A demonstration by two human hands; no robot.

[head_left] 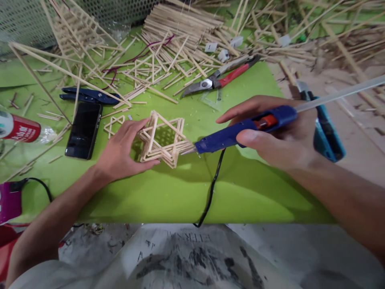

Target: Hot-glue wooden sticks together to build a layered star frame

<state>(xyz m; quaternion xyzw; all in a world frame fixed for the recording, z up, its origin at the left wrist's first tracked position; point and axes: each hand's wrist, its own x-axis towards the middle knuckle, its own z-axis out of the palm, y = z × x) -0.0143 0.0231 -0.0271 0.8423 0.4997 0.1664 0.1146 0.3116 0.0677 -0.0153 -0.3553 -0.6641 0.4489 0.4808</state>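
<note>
My left hand point(122, 150) grips the left side of a star-shaped frame point(164, 154) built from stacked thin wooden sticks, thumb in front and fingers behind. In my right hand point(279, 140) is a blue glue gun point(221, 134), held sideways with a long whitish glue stick point(339, 94) coming out of its back end. The metal nozzle points left and meets or nearly meets the star's right corner; I cannot tell whether they touch. A black cord point(212, 192) runs down from the gun over the table edge. Behind my left hand lies a smaller flat stick star point(114, 125).
Red-handled pruning shears point(221, 77), dark blue pliers point(88, 95), a black phone point(83, 130) and a bottle with a red label point(25, 128) lie on the green table point(168, 196). Stick piles point(180, 30) fill the back. A teal-handled tool point(327, 132) rests at right.
</note>
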